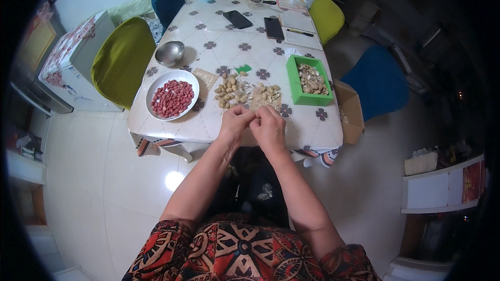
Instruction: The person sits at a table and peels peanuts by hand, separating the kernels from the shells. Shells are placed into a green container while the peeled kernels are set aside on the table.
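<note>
My left hand [235,121] and my right hand [268,125] meet above the table's near edge, with thumbs and fingers pinched together. Whatever lies between the fingertips is hidden by the fingers. Just beyond my left hand is a loose pile of unshelled peanuts [230,90]. A smaller heap of peanuts and shell pieces [269,93] lies beyond my right hand, on a brownish patterned patch. To the left, a white plate [150,105] holds many red-skinned peanut kernels [172,99]. On the right, a green box [312,100] contains peanut shells [312,80].
A steel bowl [170,53] stands behind the plate. Two phones [237,19], a pen [300,32] and papers [299,41] lie farther back. A cardboard box [353,117] sits beside the table's right edge. Chairs [125,58] flank the table [175,130].
</note>
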Motion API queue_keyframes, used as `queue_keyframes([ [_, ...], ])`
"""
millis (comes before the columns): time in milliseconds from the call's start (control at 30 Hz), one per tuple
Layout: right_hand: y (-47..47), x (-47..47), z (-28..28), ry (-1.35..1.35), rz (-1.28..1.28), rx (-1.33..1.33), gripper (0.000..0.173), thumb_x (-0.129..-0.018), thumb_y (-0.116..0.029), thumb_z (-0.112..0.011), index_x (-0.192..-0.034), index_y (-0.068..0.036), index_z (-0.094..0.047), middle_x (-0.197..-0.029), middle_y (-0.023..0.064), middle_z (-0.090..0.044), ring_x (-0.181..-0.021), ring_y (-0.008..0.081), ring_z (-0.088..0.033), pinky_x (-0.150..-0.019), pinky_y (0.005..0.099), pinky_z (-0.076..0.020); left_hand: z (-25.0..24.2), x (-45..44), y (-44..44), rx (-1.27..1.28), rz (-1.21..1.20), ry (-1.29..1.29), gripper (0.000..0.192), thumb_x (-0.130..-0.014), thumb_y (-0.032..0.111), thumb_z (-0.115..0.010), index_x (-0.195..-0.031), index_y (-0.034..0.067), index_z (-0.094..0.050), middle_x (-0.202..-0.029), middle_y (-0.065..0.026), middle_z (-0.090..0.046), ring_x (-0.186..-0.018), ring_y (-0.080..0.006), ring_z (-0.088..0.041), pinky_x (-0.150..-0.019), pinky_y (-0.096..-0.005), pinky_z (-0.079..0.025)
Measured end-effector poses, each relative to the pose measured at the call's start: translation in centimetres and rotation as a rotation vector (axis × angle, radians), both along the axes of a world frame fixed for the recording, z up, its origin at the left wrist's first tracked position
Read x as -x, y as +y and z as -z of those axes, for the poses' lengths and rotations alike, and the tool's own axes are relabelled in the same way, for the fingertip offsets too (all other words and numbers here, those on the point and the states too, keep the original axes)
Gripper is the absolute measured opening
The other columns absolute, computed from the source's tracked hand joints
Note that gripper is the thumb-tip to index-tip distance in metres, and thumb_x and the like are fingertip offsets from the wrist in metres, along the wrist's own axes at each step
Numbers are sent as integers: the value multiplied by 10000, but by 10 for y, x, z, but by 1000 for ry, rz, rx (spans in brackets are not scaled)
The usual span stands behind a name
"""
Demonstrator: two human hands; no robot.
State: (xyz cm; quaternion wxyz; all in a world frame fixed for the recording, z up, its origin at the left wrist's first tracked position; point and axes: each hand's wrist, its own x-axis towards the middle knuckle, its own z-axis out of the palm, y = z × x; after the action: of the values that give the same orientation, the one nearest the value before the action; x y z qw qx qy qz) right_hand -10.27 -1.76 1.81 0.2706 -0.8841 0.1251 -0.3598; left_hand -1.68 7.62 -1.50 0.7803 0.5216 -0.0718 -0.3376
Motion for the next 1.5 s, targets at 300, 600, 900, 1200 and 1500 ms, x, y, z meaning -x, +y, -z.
queue_keyframes([
  [300, -1, -6, -1, -32, 17, 49, 105, -733, 17, -655, -770, -22, -565, -772, 144, -610, -682, 369, -622, -610, 452, -512, -2, -3, 0, 0, 55, 151, 118, -899, 71, -704, -828, 65, -610, -812, -55, -665, -697, -158, -642, -643, -277, -532],
  [600, -12, -10, -10, 75, -59, -346, 65, -787, -10, -695, -816, -18, -638, -759, 147, -682, -707, 289, -706, -676, 383, -563, -14, -9, 7, 97, 25, 312, 55, -888, 40, -671, -900, 6, -630, -901, -124, -691, -746, -191, -682, -681, -300, -584],
  [900, -12, -6, -20, 147, -193, -467, 141, -910, -29, -692, -1036, -13, -754, -868, 103, -752, -778, 173, -742, -710, 301, -576, -25, -18, 25, 115, 49, 355, 156, -965, 57, -639, -1082, -44, -649, -1005, -132, -703, -899, -201, -718, -840, -302, -638],
  [1200, 1, -9, -22, 100, -171, -266, 50, -859, -14, -719, -908, -8, -720, -825, 120, -712, -724, 219, -730, -664, 334, -581, -23, -12, 32, 90, -10, 204, 131, -879, -24, -704, -988, -77, -656, -939, -152, -697, -807, -213, -715, -737, -302, -628],
  [1500, 15, -8, -14, 95, -163, -155, 107, -740, 10, -692, -807, -9, -611, -806, 172, -646, -759, 377, -649, -680, 450, -528, -21, -15, 40, -67, 27, 9, 162, -776, 14, -758, -874, -50, -646, -800, -101, -685, -680, -177, -680, -649, -284, -577],
])
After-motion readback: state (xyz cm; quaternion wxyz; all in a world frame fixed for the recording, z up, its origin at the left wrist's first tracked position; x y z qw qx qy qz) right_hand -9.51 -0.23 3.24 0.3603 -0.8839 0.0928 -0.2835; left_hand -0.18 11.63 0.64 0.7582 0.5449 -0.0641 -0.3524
